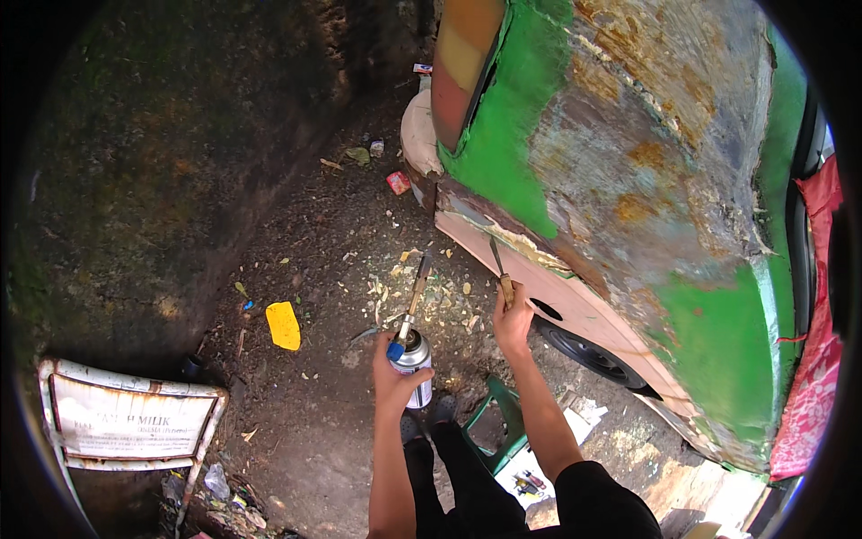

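My left hand is wrapped round the can of a gas torch, whose long burner tube points up and away, toward the car. No flame is visible. In my right hand is a scraper with a wooden handle and a thin metal blade. Its tip meets or lies just in front of the cracked, cream-coloured filler seam along the car's lower side; I cannot tell if it touches. The car body is part green paint, part bare, rusty grey metal, with a pinkish lower panel.
Pale flakes litter the dirt ground below the seam. A green plastic stool stands by my feet, near a wheel. At left are a yellow piece and a rusty-framed white sign; a dark wall rises behind.
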Motion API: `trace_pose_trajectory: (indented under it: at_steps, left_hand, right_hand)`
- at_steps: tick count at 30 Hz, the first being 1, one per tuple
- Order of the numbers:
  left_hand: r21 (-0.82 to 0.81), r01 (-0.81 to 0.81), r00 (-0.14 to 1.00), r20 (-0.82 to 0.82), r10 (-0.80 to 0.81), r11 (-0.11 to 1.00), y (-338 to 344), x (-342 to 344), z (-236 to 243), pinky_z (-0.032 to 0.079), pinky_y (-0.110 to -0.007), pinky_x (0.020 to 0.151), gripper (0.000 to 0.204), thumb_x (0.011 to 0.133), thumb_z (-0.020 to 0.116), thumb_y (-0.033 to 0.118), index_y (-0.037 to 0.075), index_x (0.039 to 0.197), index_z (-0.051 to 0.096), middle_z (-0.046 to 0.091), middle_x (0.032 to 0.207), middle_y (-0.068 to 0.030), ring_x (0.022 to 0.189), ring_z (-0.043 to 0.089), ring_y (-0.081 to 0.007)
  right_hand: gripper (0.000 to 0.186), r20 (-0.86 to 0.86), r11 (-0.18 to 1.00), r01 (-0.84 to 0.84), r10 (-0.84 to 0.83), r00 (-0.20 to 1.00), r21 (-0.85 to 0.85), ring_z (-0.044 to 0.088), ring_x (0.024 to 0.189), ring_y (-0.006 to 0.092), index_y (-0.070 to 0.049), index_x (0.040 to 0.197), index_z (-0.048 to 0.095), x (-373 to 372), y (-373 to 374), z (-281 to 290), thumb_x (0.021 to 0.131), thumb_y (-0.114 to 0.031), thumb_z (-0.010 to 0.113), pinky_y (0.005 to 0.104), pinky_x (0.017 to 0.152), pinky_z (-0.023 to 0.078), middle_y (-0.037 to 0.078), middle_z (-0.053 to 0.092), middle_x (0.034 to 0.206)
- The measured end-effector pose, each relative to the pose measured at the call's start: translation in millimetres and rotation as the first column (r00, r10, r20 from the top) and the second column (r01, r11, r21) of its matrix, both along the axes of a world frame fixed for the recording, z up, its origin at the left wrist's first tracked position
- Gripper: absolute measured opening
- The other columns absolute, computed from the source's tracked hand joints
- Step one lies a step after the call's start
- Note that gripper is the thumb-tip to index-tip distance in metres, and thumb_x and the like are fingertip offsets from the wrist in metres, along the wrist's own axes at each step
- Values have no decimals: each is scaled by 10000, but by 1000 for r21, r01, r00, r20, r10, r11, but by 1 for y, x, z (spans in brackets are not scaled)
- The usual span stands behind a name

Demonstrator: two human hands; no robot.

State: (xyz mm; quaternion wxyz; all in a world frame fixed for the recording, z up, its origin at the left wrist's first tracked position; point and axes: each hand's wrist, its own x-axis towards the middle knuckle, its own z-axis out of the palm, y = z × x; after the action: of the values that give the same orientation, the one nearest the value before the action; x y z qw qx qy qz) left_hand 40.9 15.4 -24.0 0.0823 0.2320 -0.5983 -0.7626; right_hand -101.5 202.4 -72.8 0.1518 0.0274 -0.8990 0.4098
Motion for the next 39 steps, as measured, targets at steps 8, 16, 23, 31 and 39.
trace_pose_trajectory:
  at_steps: [8,16,23,31,39]
  left_hand:
    - [-63,42,997,67,-38,997,10,7,14,493,-313,806,688,547,807,-11,29,1158,493,637,954,-57,871,623,-169]
    - [-24,54,994,99,-51,998,11,21,61,513,-328,783,674,553,788,-19,7,1175,530,669,973,-83,873,656,-185]
    - [-88,132,985,123,-121,987,-10,29,81,522,-344,773,605,558,791,-1,12,1113,552,686,958,-93,874,666,-206]
    - [6,222,964,150,-220,975,-37,-22,56,513,-378,799,613,560,757,-38,35,1131,548,670,964,-87,890,663,-232]
    - [-45,370,900,267,-346,928,-76,-90,7,515,-363,766,601,547,765,-20,56,1098,540,673,929,-79,865,666,-223]
  right_hand:
    - [196,89,993,-109,111,990,-35,677,667,409,3,1052,607,32,29,42,921,-134,656,431,545,514,242,659,724]
    - [231,235,995,-37,57,970,-90,670,668,391,26,979,648,98,57,96,919,-196,671,415,595,504,236,648,724]
    - [320,366,996,-22,54,929,-91,676,765,437,23,1008,667,93,35,132,969,-287,600,447,659,513,251,667,769]
    - [304,370,995,-15,48,928,-94,671,806,445,2,1032,673,48,-15,134,1001,-267,535,458,689,519,251,675,811]
    - [264,255,990,135,-120,959,-41,685,810,430,26,1000,650,1,-65,119,963,-228,588,451,677,526,252,686,822]
